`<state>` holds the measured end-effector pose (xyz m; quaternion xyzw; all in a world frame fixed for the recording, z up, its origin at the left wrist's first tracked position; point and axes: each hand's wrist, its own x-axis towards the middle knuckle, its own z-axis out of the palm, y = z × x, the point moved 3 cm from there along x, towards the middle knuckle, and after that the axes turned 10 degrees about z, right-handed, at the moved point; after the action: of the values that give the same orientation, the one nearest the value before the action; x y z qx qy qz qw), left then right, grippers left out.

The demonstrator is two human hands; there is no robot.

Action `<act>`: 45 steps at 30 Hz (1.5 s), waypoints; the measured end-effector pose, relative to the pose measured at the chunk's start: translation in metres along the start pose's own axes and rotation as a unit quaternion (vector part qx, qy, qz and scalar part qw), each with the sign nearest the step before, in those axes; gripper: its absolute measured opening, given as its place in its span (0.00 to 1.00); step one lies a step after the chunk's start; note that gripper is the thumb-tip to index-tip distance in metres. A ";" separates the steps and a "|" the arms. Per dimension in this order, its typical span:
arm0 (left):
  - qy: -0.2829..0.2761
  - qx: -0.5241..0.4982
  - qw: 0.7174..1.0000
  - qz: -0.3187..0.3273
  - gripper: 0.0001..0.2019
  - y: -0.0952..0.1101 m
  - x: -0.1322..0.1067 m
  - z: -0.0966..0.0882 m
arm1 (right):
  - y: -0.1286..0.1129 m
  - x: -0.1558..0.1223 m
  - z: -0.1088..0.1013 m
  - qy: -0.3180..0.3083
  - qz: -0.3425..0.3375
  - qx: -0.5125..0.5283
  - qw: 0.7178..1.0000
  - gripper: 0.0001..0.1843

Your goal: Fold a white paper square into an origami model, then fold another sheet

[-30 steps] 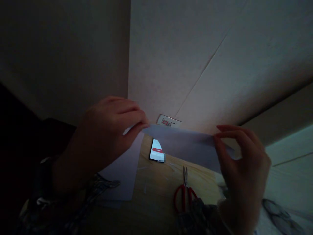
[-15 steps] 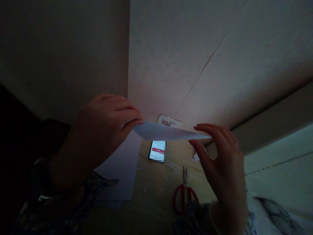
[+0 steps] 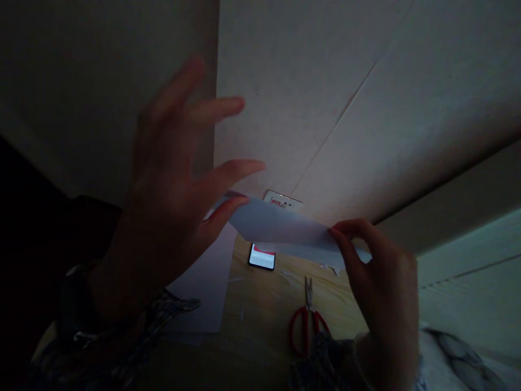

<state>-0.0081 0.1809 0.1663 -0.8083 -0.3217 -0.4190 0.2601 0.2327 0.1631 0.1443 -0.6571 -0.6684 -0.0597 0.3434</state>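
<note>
A sheet of white paper (image 3: 285, 224), bent or folded lengthwise, is held up in the air in front of me. Thumb and forefinger of my right hand (image 3: 378, 271) pinch it near its right end. My left hand (image 3: 171, 163) is open, its fingers spread and raised, slightly blurred. The left thumb lies at the paper's left end, apart from the forefinger above; whether it presses on the sheet I cannot tell. Below the paper, red-handled scissors (image 3: 308, 315) lie on the table, blades pointing away and a little open, partly covered by my right sleeve.
A phone (image 3: 261, 258) with a lit screen lies on the wooden table (image 3: 264, 304), partly hidden by the paper. White sheets (image 3: 199, 298) are stacked at the left. Small paper scraps (image 3: 331, 269) lie to the right. A wall with a socket plate (image 3: 280, 200) rises behind.
My left hand has let go of its pinch and spread its fingers upward. The right hand has changed from loose fingers to a pinch on the paper, whose right end is lower now.
</note>
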 end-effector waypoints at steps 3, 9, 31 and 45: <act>0.036 -0.020 0.997 -0.065 0.18 -0.009 -0.001 -0.006 | 0.004 0.001 -0.005 0.031 0.023 0.001 0.999 0.08; 0.059 -0.042 0.994 -0.086 0.53 -0.017 -0.002 -0.003 | 0.015 -0.003 -0.016 0.109 0.097 0.045 0.988 0.09; -0.010 -0.496 0.785 -0.372 0.05 -0.014 -0.010 0.039 | 0.016 -0.008 -0.011 0.119 0.182 0.222 0.951 0.10; 0.067 -0.419 0.760 -0.492 0.05 -0.037 -0.020 0.020 | 0.015 -0.013 -0.026 0.003 0.111 0.286 0.952 0.06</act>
<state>-0.0341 0.2131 0.1447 -0.5370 -0.4492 -0.6352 -0.3261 0.2548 0.1404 0.1515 -0.6014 -0.5792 0.1707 0.5232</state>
